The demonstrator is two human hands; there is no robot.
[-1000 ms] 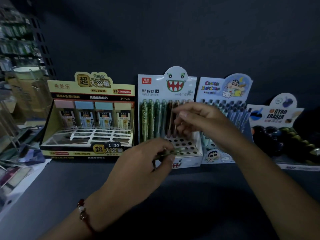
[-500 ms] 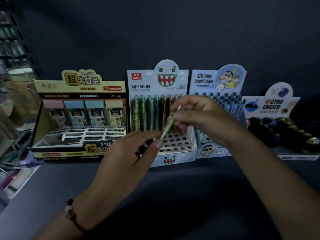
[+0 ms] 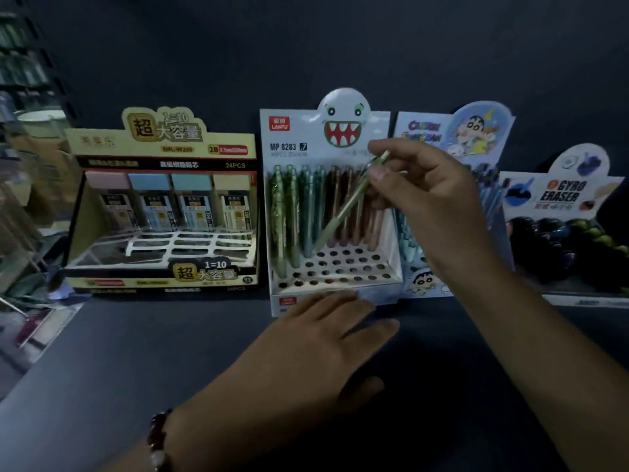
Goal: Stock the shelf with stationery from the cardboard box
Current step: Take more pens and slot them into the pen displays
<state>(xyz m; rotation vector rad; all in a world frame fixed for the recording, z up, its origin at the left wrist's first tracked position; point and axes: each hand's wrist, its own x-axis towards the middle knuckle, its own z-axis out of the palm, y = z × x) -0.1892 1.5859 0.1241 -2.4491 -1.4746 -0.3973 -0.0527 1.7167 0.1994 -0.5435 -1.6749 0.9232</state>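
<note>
Dim shelf (image 3: 143, 352), four display boxes in a row along the far side. Far left, yellow lead-refill box (image 3: 163, 206): four refill cases standing in its back row, pink, two blue, cream; the white grid of slots in front shows no cases. Next right, white monster-face pen display (image 3: 326, 212): green, teal and brown pens standing in the back rows and down the left side, the near holes of the perforated tray bare. Right hand (image 3: 429, 195) pinches a pale green pen (image 3: 343, 209) near its top end, thumb and fingers curled round it; pen slants down to the left, tip low over the tray's holes by the teal pens, cannot tell if it is seated in a hole. Left hand (image 3: 326, 338) lies flat on the shelf, fingers straight and spread, fingertips at the front lip of the pen display, holding nothing; beaded bracelet (image 3: 160, 434) on that wrist. Right of the pens, cartoon-character pen display (image 3: 449, 137), mostly hidden behind the right hand and forearm, a few bluish pens showing. Far right, GYRO ERASER box (image 3: 565, 199) with dark and green round items, too dark to make out. Left edge: blurred racks and clutter, unreadable.
</note>
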